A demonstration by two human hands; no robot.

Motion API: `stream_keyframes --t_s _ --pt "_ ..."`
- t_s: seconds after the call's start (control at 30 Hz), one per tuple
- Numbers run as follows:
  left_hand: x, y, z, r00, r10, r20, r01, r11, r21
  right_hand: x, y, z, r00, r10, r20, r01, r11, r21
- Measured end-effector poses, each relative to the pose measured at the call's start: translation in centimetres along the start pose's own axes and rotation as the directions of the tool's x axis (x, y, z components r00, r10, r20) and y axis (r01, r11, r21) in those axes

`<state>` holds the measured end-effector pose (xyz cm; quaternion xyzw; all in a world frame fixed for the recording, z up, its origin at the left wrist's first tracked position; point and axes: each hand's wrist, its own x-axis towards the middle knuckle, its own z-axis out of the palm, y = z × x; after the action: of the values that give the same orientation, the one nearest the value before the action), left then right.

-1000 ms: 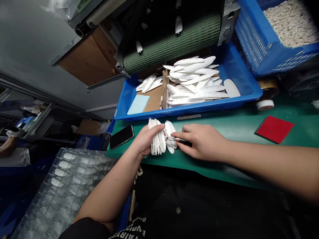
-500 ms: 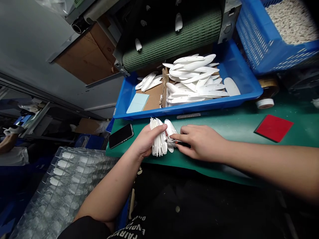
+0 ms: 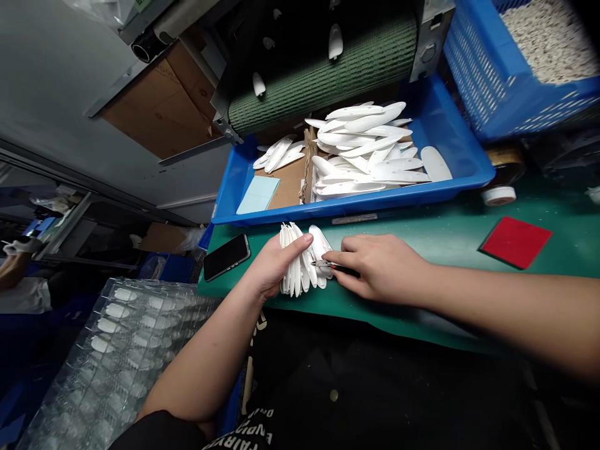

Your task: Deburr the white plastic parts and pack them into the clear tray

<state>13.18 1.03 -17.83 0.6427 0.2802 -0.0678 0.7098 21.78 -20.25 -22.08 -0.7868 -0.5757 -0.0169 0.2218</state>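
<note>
My left hand (image 3: pixel 276 265) is closed around a fanned stack of long white plastic parts (image 3: pixel 294 269), its thumb pressing on their upper faces. My right hand (image 3: pixel 379 269) grips small cutting pliers (image 3: pixel 345 270) with dark and orange handles. The metal jaws lie over a white part (image 3: pixel 319 242) on the right side of the stack; whether they touch it I cannot tell. Just behind the hands stands a blue tray (image 3: pixel 281 216). A big pile of similar white parts (image 3: pixel 370 150) fills its right side, and a few more lie left of the cardboard divider.
On the green table (image 3: pixel 422 234) lie a black phone (image 3: pixel 227 257) and a red square pad (image 3: pixel 516 242). A green conveyor roller (image 3: pixel 323 81) hangs over the tray. Clear blister trays (image 3: pixel 117 362) stand lower left. A blue basket (image 3: pixel 506 94) is at upper right. Another person's arm shows far left.
The white parts in my left hand have spread wider apart, fanning to the right. The pliers stay in my right hand, almost at the same place.
</note>
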Motion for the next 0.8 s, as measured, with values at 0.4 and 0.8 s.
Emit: stream_keyframes --t_s 0.4,0.8 --pt "0.0 -0.6 -0.1 1.000 0.001 -0.002 -0.001 1.000 0.007 0.1 -0.8 -0.5 0.993 0.020 0.116 -0.006 0.993 -0.116" --pt "0.3 -0.4 0.2 0.999 -0.038 -0.036 0.038 0.999 0.001 0.2 -0.6 0.5 0.996 0.058 0.068 -0.058 0.998 -0.001"
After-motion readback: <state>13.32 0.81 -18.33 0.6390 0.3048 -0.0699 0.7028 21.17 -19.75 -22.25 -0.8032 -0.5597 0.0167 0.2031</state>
